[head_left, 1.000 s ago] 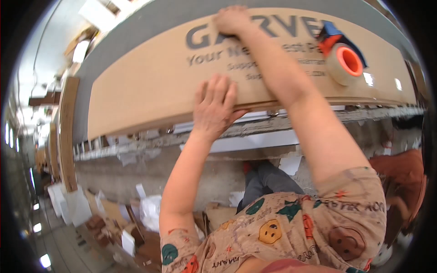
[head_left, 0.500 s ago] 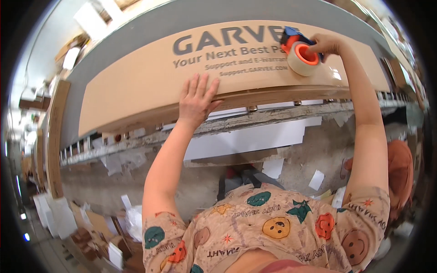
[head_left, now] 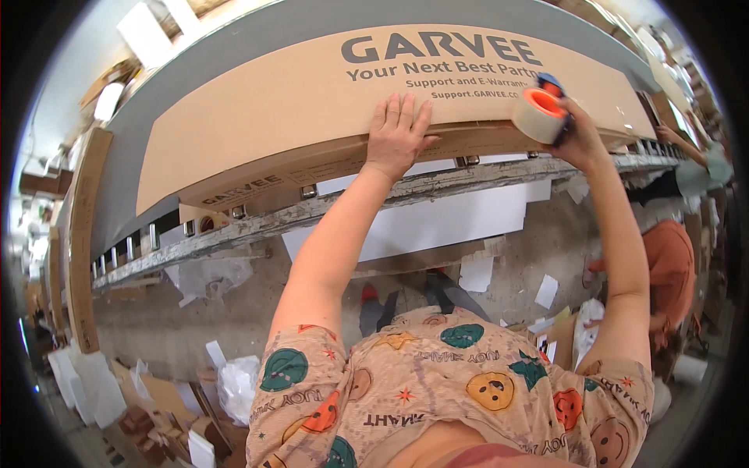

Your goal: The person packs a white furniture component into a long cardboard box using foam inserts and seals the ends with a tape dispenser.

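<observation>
A long brown cardboard box (head_left: 257,113) with dark printing lies on the roller conveyor in front of me. My left hand (head_left: 399,140) rests flat on its top at the near edge, fingers stretched and the thumb lying along the edge. My right hand (head_left: 581,144) grips a tape dispenser (head_left: 551,84), blue with an orange hub and a wide roll of pale tape (head_left: 534,119). It is over the near edge of the box, right of my left hand. Whether the tape touches the cardboard I cannot tell.
The conveyor's worn side rail (head_left: 328,204) runs along the near side. White sheets (head_left: 445,222) lie below it. A tall narrow carton (head_left: 82,242) stands at the left. Plastic wrap (head_left: 238,382) and scraps litter the floor. Another person in orange (head_left: 669,261) is at the right.
My right hand has brought the tape dispenser from the box's top toward its near edge. My left hand has shifted right along the edge.
</observation>
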Demonstrator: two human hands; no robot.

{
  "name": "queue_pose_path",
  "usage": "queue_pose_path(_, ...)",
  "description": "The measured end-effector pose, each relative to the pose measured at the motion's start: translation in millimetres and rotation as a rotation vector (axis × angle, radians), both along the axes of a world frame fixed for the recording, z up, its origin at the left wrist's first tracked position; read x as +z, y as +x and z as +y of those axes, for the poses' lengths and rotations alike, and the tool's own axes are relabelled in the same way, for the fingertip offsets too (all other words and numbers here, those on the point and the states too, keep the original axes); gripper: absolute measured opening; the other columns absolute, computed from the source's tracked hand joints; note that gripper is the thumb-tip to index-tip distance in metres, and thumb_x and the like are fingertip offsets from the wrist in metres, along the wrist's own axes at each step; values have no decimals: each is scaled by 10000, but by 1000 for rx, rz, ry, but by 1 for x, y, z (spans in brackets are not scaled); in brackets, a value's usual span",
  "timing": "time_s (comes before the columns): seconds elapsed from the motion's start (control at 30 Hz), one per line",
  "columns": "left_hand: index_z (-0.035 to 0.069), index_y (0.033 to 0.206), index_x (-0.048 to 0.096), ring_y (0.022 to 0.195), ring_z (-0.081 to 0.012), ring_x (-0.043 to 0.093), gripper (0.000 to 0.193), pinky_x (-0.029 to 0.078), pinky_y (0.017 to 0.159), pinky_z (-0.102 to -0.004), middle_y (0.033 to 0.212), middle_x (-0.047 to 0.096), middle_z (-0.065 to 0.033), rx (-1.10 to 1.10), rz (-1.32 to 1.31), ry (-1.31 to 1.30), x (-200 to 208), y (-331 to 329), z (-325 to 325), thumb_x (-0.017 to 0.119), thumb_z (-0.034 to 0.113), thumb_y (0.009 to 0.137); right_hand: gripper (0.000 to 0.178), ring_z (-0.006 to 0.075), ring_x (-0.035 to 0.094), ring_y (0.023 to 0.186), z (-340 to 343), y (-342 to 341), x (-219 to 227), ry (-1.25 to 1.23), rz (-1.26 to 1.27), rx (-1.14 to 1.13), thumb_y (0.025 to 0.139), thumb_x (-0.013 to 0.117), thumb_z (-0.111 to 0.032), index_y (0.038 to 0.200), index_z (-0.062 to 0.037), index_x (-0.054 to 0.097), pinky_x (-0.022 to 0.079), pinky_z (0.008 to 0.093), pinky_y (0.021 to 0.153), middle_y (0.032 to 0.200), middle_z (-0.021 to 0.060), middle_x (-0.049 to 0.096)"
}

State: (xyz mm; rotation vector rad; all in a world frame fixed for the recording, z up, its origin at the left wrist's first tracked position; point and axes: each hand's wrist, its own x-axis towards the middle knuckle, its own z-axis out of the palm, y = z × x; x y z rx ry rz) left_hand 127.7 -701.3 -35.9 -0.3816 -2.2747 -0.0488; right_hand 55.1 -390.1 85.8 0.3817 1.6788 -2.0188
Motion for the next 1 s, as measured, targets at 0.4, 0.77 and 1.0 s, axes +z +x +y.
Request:
queue_pose_path(0.4,-17,1209,523,1183,-343,475,426,331,1040,-451,1257,524,-187,-210,-38,17,-23,8,-37,536,174,828,575,284,664,719,-174,35,-14,1323,955,479,732,671,-487,1139,-85,616,522,364,653,870,200,665)
queue_pose_path(0.77,-22,1186,542,1193,-320,479,465,346,1042,-415,1245,523,-198,-137,-453,-77,30,10,-24,619,138,756,549,354,644,807,-165,93,-76,1456,610,631,676,671,-437,1107,-99,641,526,423,750,857,207,663)
queue_pose_path(1.0,-35,1413,235,1383,-311,223,913,150,1145,-395,1473,259,-212,-173,-752,-225,45,-45,-2,693,351,723,590,320,636,935,-157,57,-116,932,530,808,613,678,-481,1053,-89,671,479,384,839,984,188,667)
